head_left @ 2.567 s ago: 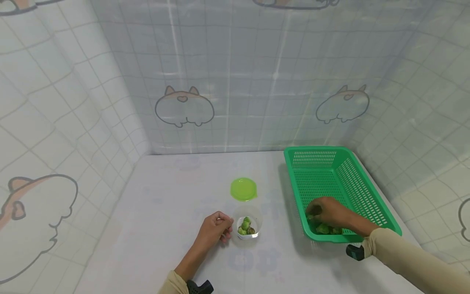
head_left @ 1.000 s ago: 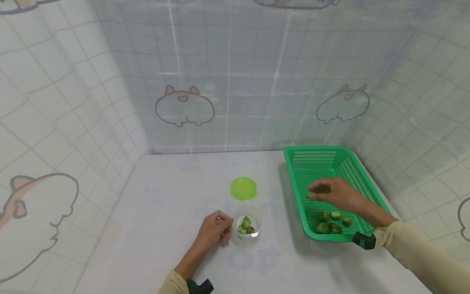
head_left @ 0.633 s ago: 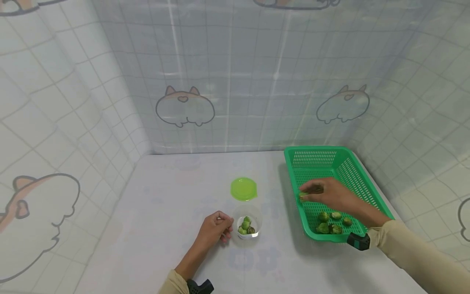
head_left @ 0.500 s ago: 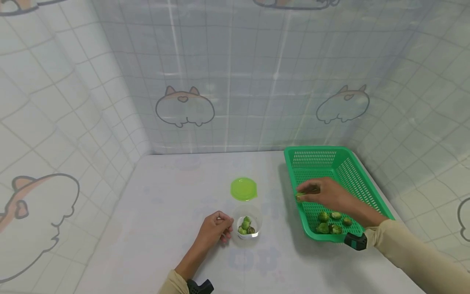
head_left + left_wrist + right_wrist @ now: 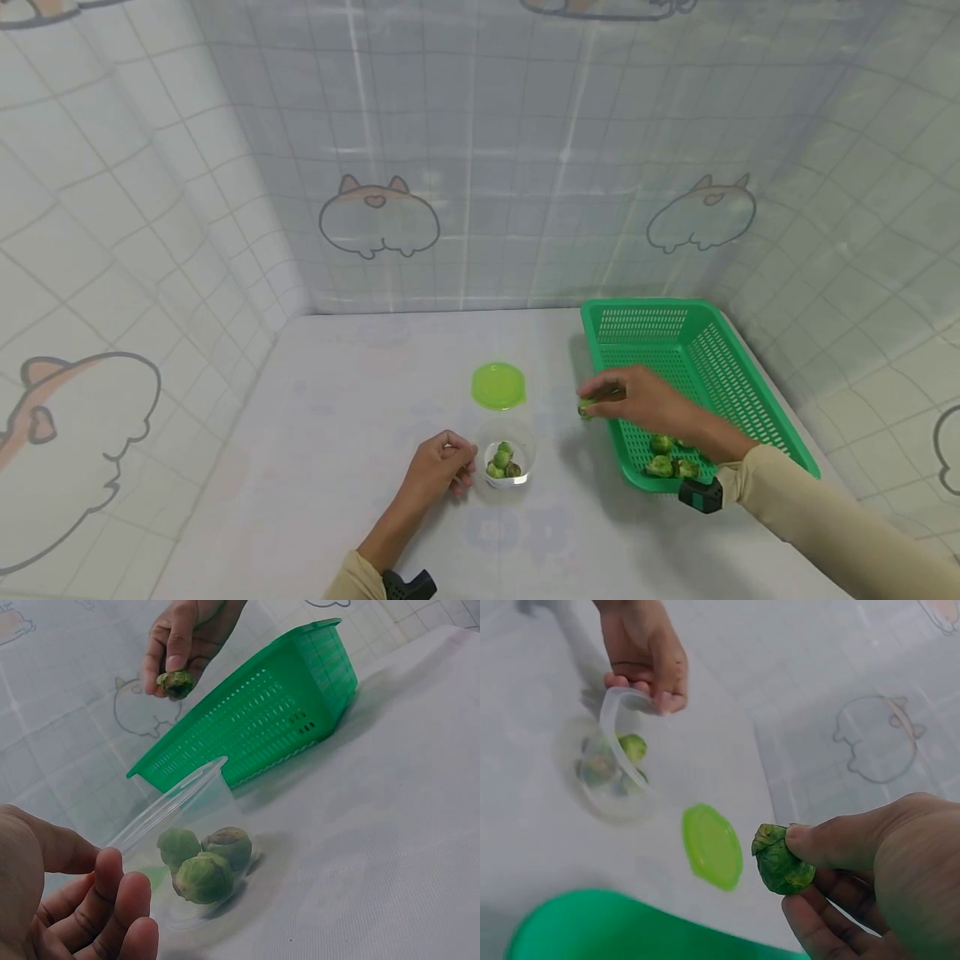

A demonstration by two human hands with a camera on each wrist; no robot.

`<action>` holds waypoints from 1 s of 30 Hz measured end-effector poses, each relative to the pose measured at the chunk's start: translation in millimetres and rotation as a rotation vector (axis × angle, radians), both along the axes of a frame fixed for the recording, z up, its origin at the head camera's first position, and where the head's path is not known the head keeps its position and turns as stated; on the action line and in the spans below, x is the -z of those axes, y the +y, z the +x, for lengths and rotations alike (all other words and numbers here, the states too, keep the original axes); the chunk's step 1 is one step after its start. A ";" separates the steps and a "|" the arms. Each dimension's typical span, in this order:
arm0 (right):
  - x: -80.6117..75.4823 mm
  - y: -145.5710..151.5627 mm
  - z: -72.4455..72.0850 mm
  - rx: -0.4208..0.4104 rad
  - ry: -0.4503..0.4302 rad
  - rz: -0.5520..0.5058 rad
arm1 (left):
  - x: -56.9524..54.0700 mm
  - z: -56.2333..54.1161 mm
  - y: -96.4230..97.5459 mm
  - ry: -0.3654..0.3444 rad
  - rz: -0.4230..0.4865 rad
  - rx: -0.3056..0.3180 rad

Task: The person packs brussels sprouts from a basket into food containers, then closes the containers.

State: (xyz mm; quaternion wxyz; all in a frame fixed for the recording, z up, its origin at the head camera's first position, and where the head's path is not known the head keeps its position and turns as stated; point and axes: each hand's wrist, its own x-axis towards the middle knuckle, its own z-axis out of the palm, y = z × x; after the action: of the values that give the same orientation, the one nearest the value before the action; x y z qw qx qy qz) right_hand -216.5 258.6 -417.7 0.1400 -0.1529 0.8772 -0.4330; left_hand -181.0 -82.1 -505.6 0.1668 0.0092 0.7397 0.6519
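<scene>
You've got three sprouts in the cup [image 5: 509,457] your left hand [image 5: 438,469] steadies, your right hand [image 5: 637,398] pinches another sprout [image 5: 586,407] midair between basket [image 5: 738,400] and cup, a few left in the basket, lid [image 5: 497,386] off.

Bright, even, diffuse light fills all views, with no glare. Soft shadows fall on the counter [image 5: 337,467] beneath the hands. The head view bends at its edges; the wrist views blur close fingers.

green sprout [image 5: 586,408] pinched midair, clear cup [image 5: 511,457] upright, holding sprouts
</scene>
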 end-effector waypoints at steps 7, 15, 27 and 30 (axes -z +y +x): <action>10.2 -24.0 -2.9 -0.072 0.020 0.025 | 6.9 -2.9 0.2 -0.008 -0.013 -0.001; 21.7 -53.8 -6.0 -0.117 -0.007 0.003 | 7.8 -3.5 0.3 -0.008 -0.017 -0.002; 34.3 -90.2 -11.7 -0.235 0.030 0.037 | 3.9 -1.8 -0.1 -0.015 0.002 0.003; 38.5 -96.5 -13.1 -0.264 0.039 0.067 | 0.7 -0.8 -0.6 -0.016 0.015 0.008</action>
State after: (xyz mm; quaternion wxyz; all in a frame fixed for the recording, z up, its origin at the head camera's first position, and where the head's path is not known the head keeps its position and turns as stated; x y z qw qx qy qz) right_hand -229.6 162.1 -456.2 0.1834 -0.2706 0.8660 -0.3784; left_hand -181.8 -82.7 -506.3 0.1753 0.0081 0.7334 0.6567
